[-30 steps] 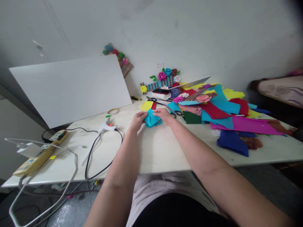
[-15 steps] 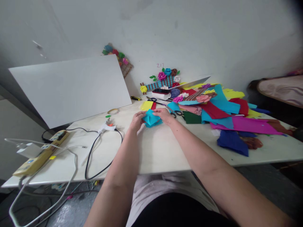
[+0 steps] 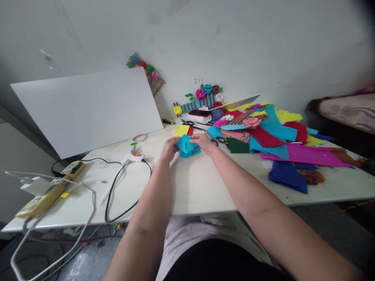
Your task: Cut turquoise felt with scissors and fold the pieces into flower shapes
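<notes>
A folded piece of turquoise paper (image 3: pixel 186 146) lies on the white table (image 3: pixel 193 187) a little beyond its middle. My left hand (image 3: pixel 169 148) pinches its left edge with the fingers closed on the paper. My right hand (image 3: pixel 204 142) grips the paper's right side, fingers curled over the top fold. Both forearms reach forward from the table's near edge.
A heap of coloured paper sheets (image 3: pixel 281 144) and paper flowers (image 3: pixel 205 93) covers the right and back of the table. Scissors (image 3: pixel 218 139) lie just right of my hands. A glue gun (image 3: pixel 132 157), cables and a power strip (image 3: pixel 49 191) lie left. A white board (image 3: pixel 88 109) leans against the wall.
The turquoise paper's upper fold has shifted slightly left between my fingers. Hands and arms stay in nearly the same place.
</notes>
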`<state>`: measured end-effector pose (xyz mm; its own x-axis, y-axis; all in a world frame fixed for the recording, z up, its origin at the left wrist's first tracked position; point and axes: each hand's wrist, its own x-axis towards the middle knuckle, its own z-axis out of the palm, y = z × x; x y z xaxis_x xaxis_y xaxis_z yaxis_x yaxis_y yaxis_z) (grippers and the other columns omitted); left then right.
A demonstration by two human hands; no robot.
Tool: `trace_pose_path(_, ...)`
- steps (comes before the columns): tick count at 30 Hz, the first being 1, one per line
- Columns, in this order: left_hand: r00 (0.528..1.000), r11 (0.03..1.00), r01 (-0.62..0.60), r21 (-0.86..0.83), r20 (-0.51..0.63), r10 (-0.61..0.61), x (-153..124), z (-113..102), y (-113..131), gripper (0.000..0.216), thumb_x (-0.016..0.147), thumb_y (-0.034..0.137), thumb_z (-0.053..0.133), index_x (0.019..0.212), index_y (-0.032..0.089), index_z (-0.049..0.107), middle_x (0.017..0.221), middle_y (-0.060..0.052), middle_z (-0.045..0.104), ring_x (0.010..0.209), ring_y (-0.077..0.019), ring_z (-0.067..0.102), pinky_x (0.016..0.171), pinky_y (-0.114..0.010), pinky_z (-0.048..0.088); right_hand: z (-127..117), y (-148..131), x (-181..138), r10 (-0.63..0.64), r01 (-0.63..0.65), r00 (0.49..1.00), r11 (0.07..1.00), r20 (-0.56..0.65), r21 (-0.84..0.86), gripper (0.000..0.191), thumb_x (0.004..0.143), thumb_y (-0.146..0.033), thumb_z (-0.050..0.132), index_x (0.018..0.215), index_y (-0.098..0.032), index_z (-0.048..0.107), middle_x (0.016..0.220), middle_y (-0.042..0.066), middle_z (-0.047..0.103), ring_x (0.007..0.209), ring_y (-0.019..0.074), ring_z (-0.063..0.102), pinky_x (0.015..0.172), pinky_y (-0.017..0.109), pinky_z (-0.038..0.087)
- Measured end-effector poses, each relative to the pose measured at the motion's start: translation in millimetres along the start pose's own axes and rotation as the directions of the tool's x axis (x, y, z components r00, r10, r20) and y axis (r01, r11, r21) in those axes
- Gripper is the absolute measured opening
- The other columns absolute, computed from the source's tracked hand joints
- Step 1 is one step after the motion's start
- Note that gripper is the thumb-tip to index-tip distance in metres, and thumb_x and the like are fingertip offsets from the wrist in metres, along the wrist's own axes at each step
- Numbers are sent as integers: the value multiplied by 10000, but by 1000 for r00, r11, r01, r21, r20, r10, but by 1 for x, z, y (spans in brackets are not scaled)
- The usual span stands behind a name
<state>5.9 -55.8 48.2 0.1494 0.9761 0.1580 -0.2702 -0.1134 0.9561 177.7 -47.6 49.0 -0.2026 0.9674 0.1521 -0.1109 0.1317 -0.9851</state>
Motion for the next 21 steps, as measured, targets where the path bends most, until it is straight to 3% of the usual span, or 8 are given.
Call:
trace_pose_path(8, 1000, 999, -13, 33, 23, 13, 0, -3, -2, 293, 567, 251, 635, 821, 111, 593, 605, 5, 572, 514, -105, 529, 535, -266, 461, 1, -2, -1, -3, 3, 1000, 1000, -16, -14, 220, 588, -277, 701, 769, -151, 698, 623, -12, 624, 519, 111, 526, 435, 223, 452)
trace_pose_path(21, 999, 1000, -29, 10, 27, 29, -2, -1, -1, 289, 562, 268, 670, 804, 118, 619, 591, 4, 572, 507, -102, 518, 526, -265, 462, 1, -4, -3, -23, 22, 1000, 1000, 20, 11, 294, 632, -207, 601, 896, -151, 717, 657, 9, 634, 554, 105, 521, 482, 224, 463)
